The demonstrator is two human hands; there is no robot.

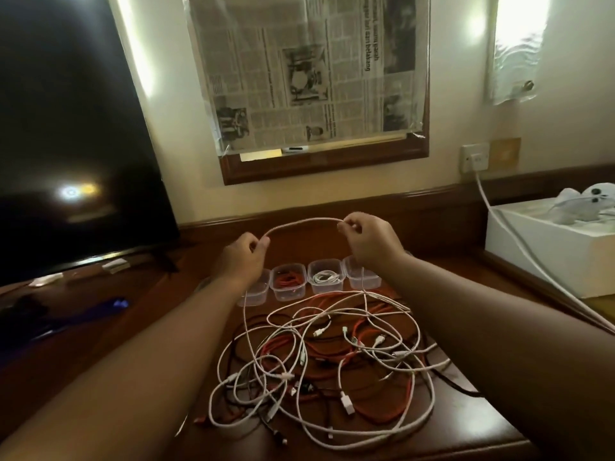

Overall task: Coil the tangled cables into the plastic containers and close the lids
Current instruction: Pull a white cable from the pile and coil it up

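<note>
A tangled heap of white, red and black cables (332, 364) lies on the dark wooden table (466, 434). Both hands are raised above it and hold one white cable (304, 222) stretched in an arc between them. My left hand (243, 257) pinches its left end, my right hand (366, 241) pinches its right end. The cable's two ends hang down into the heap. Behind the heap stands a row of clear plastic containers: one holds a red cable (289, 281), one a white cable (326, 277), the outer ones (254, 296) are partly hidden by my hands.
A dark TV screen (73, 144) stands at the left. A white box (545, 251) with a white soft toy sits at the right, and a thick white cord (519, 241) runs from a wall socket past it. A window covered with newspaper is behind.
</note>
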